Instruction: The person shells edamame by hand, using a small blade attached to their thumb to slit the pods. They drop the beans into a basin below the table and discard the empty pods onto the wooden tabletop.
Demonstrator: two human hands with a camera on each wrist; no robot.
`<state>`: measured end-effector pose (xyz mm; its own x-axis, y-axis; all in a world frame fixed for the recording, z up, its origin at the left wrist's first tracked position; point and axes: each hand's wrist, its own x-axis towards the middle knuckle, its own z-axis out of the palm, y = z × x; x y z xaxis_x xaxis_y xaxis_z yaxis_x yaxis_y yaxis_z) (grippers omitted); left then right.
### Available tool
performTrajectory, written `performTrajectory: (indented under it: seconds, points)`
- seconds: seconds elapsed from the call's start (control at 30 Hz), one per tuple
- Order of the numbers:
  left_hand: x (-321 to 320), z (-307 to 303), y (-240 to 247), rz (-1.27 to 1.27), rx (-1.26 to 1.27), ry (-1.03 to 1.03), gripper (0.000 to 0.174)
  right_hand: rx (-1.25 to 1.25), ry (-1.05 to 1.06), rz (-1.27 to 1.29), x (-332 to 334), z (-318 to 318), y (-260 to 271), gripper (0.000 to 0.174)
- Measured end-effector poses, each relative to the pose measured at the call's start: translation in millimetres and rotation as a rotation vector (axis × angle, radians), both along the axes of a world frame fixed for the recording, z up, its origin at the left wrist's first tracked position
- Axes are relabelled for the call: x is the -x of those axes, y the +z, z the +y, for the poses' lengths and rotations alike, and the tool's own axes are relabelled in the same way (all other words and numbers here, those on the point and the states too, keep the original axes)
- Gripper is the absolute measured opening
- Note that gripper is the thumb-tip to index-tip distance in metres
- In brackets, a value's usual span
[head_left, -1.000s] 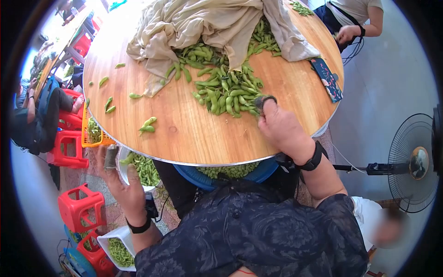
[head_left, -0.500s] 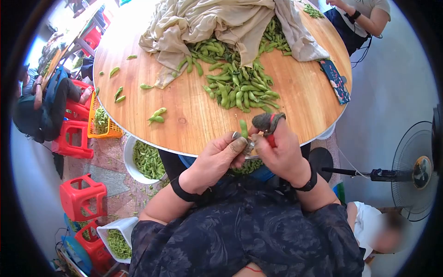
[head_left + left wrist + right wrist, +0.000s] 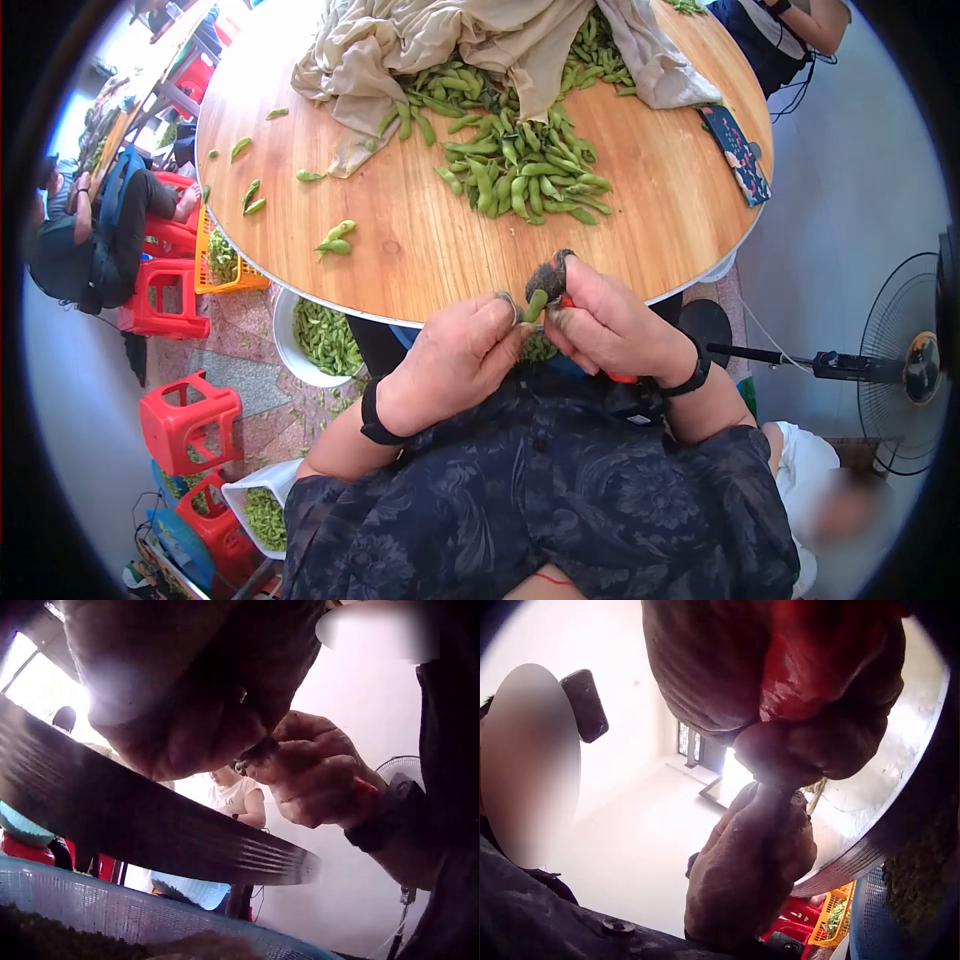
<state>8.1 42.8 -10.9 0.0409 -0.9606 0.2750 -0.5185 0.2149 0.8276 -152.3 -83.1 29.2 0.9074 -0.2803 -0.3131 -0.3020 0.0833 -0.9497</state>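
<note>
Over the table's front edge my two hands meet. My left hand [image 3: 450,345] pinches a green edamame pod [image 3: 536,305] between thumb and fingers, with a metal-looking cover on a fingertip. My right hand [image 3: 625,325] curls round a red-handled tool [image 3: 810,660], whose working end is hidden. Its dark-wrapped index finger [image 3: 548,278] lies against the pod. In the left wrist view the fingertips of both hands touch. A heap of edamame pods [image 3: 525,175] lies on the round wooden table [image 3: 430,260] beyond my hands. Below them is a blue basket [image 3: 112,900].
A beige cloth [image 3: 440,45] covers the back of the heap. Stray pods [image 3: 336,238] lie on the left of the table, a patterned dark case [image 3: 735,155] at right. A white tub of pods [image 3: 322,340], red stools [image 3: 190,420] and a fan [image 3: 905,360] stand around.
My right hand has come back from the heap toward me, and my left hand has risen from beside the table to meet it. The pod now sits lower between both hands.
</note>
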Motion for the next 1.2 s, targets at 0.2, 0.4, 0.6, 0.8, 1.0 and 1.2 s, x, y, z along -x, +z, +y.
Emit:
performTrajectory:
  seconds: [0.2, 0.4, 0.6, 0.8, 1.0, 1.2]
  points:
    - [0.5, 3.2, 0.0, -0.067, 0.036, -0.004, 0.023, 0.182, 0.001, -0.041, 0.5, 7.0, -8.4, 0.007]
    - [-7.7, 11.6, 4.4, 0.614, -0.427, -0.295, 0.015, -0.52, 0.071, -0.021, 0.5, 4.7, -5.0, 0.015]
    - [-5.5, 9.4, 4.3, 0.979, -0.599, -0.23, 0.022, -0.57, -0.114, -0.044, -3.7, 12.2, -15.7, 0.012]
    - [3.0, 8.3, 9.6, 0.052, 0.01, 0.066, 0.024, -0.484, -0.122, -0.138, -5.8, 21.7, -17.1, 0.011]
    - [5.1, 16.0, -3.0, 0.889, -0.329, 0.078, 0.025, -0.346, -0.084, -0.046, -7.7, 24.6, -19.2, 0.009]
    - [2.9, 13.2, -11.8, 0.183, -0.017, 0.118, 0.031, 0.713, -0.18, -0.281, -8.2, 29.5, -31.2, 0.02]
